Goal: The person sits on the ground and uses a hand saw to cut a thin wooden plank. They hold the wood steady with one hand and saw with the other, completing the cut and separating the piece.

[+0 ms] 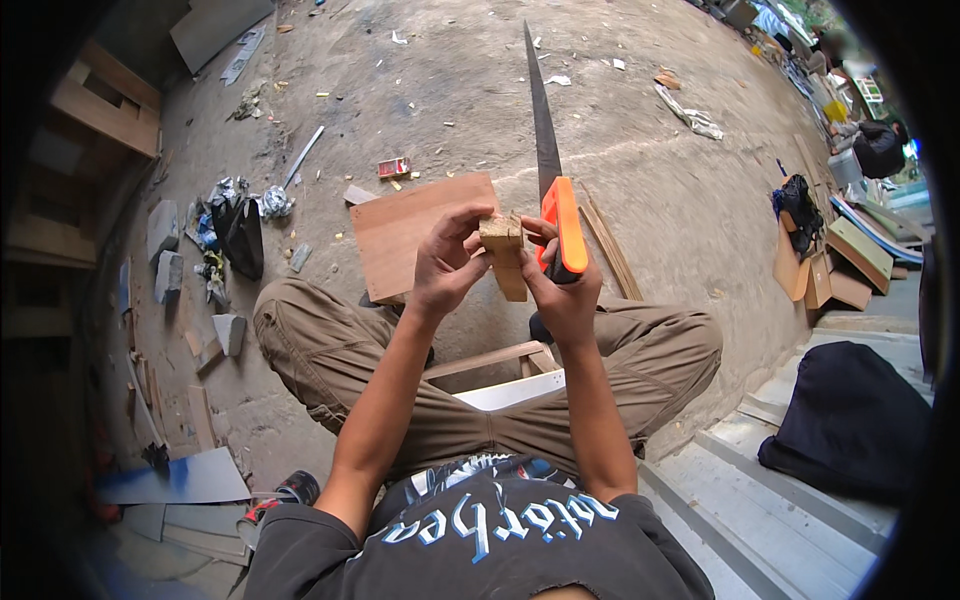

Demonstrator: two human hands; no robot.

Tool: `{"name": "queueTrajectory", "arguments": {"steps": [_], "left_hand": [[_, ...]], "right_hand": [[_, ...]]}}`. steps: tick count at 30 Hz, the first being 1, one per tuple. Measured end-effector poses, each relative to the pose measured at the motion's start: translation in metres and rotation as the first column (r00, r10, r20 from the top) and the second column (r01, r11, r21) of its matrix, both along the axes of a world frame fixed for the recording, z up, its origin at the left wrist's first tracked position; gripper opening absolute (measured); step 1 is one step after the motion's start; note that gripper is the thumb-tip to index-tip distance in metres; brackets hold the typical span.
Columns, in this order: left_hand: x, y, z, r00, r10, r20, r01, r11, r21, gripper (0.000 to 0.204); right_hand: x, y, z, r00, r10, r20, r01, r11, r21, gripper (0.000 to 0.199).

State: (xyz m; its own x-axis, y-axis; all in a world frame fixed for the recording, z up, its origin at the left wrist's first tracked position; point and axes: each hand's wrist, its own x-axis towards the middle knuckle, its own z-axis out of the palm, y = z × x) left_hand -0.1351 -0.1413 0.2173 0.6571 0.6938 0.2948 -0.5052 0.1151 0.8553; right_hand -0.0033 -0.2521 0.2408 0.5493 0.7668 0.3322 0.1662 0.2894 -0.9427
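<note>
From where I stand, the person sits on the concrete floor (680,185), legs bent outward, holding a short wooden block (504,245) up in front of them, above the gap between their knees. The left hand (450,258) has its thumb and fingers pinched in against the block's left side. The right hand (566,290) is curled at the orange handle of a hand saw (546,155), its thumb near the block's other side; whether that thumb presses, I can't tell. The blade points away, with a wooden panel (395,235) lying to its left
</note>
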Motion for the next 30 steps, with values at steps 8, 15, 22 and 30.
{"name": "queueTrajectory", "arguments": {"steps": [8, 15, 22, 30], "left_hand": [[0.032, 0.005, -0.011, 0.966, 0.176, -0.189, -0.200, 0.973, -0.113, 0.032], [0.100, 0.085, -0.156, 0.787, 0.222, -0.575, -0.444, 0.852, -0.278, 0.026], [0.134, 0.154, -0.226, 0.370, 0.420, -0.829, -0.425, 0.870, 0.250, 0.032], [0.142, 0.156, -0.253, 0.133, 0.764, -0.632, -0.271, 0.641, 0.718, 0.041]], "right_hand": [[0.008, -0.015, 0.001, 0.956, -0.203, 0.213, 0.222, 0.973, -0.071, 0.022], [0.029, -0.044, -0.063, 0.918, -0.236, 0.320, 0.350, 0.861, -0.368, 0.034], [0.012, -0.033, -0.100, 0.965, -0.191, 0.181, 0.250, 0.876, -0.413, 0.034], [0.018, 0.009, -0.117, 0.992, -0.075, 0.098, 0.101, 0.948, -0.302, 0.031]]}}
